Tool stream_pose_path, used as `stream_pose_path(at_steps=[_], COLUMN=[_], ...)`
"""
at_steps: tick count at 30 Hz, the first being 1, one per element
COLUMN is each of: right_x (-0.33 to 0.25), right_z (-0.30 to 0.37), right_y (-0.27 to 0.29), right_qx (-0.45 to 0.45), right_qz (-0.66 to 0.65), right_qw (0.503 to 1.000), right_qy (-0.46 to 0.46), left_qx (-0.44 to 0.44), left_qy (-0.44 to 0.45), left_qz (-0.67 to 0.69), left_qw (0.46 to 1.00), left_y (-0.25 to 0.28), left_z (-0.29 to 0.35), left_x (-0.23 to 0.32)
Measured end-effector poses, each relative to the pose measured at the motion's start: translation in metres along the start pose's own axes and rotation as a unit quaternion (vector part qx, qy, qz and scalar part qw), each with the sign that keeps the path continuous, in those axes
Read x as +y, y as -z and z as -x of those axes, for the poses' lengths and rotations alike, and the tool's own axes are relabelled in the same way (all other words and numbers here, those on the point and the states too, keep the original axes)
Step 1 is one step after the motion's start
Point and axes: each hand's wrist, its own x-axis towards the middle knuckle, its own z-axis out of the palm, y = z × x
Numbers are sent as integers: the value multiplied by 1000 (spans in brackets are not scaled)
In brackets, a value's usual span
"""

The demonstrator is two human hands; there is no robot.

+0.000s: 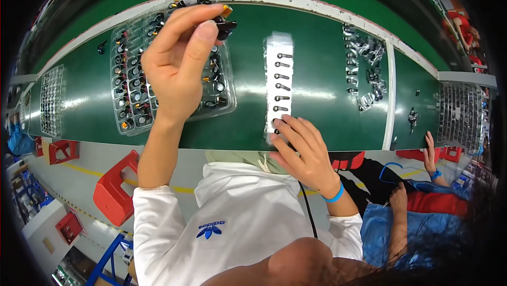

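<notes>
Part (226, 28), black, pinched in your left hand (178, 62) over tray (135, 41); your right hand (305, 155), loosely spread, touches white strip (271, 82), any hold unclear.

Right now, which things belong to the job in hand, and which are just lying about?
Seemingly in the job:
black part, in the left hand;
white strip of black pieces, right hand at its near end;
clear tray of small parts, beneath the left hand.

Apparently idle:
clear-wrapped black parts;
far-left clear tray;
red stool.
</notes>
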Motion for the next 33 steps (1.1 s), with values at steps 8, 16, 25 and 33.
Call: stream_pose_path(at_steps=[8, 16, 25, 33], right_x=[12, 20, 17, 26], right_z=[21, -10, -20, -20], right_y=[-8, -2, 5, 6], right_qx=[57, -7, -44, 4], right_qz=[0, -16, -32, -50], right_qw=[998, 999, 995, 996], right_qy=[25, -48, -88, -80], left_qx=[-12, -43, -30, 5], left_qy=[-16, -22, 0, 17], left_qz=[-19, -85, -52, -14], left_qw=[1000, 995, 998, 1000], left_y=[11, 20, 12, 4], left_z=[5, 10, 7, 9], left_x=[-8, -13, -14, -6])
